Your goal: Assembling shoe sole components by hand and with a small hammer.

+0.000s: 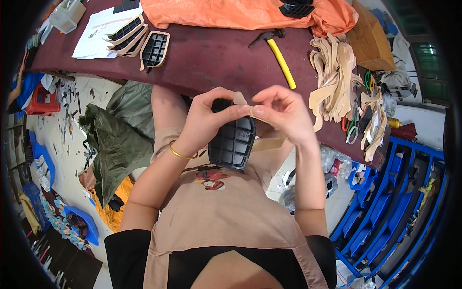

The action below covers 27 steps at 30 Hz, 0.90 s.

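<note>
Fingertips of the left hand (210, 114) and right hand (288, 114) pinch a beige strip (239, 98), apparently for close control, above the black ridged piece (232, 143) over the lap (167, 131), the hammer (280, 61) on the table (211, 55) beyond presumably parked within reach

Left forearm (162, 171) from eight o'clock and right forearm (309, 176), from between four and five, converge toward twelve; left hand (208, 116) and right hand (290, 115) have fingers curled, thumb tips (238, 112) adjacent.
</note>
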Tool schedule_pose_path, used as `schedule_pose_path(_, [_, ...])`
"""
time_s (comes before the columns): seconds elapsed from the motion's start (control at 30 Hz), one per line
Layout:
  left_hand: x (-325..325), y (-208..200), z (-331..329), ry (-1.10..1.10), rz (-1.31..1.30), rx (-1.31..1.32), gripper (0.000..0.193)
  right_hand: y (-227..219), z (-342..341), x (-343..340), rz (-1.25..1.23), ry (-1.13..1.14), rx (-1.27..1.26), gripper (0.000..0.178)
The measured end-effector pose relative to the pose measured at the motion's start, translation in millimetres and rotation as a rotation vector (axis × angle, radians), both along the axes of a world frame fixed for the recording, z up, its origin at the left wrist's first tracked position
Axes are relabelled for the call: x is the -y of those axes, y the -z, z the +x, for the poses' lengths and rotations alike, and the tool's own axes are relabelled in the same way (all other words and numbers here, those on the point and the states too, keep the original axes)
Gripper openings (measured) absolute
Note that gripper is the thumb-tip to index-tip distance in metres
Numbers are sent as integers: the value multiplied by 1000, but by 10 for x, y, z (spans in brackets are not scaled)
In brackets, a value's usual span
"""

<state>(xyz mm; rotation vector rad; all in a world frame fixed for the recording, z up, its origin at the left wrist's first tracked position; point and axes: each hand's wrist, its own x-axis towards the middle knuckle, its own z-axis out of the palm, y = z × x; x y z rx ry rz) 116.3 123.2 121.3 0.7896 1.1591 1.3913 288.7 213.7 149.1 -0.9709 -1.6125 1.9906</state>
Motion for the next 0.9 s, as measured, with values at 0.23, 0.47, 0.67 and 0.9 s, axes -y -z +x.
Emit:
schedule_pose_path(0.23, [31, -64, -19, 24, 79, -179, 16, -229, 4, -236, 294, -158, 75, 5])
schedule_pose_path(0.47, [23, 5, 29, -184, 158, -44, 11, 324, -33, -49, 137, -7, -206, 5])
schedule_pose_path(0.67, [22, 13, 17, -275, 182, -45, 10, 469, -39, 14, -174, -19, -372, 14])
schedule_pose_path(0.9, [-25, -39, -14, -339, 210, -71, 10, 397, -9, 64, -222, 51, -293, 14])
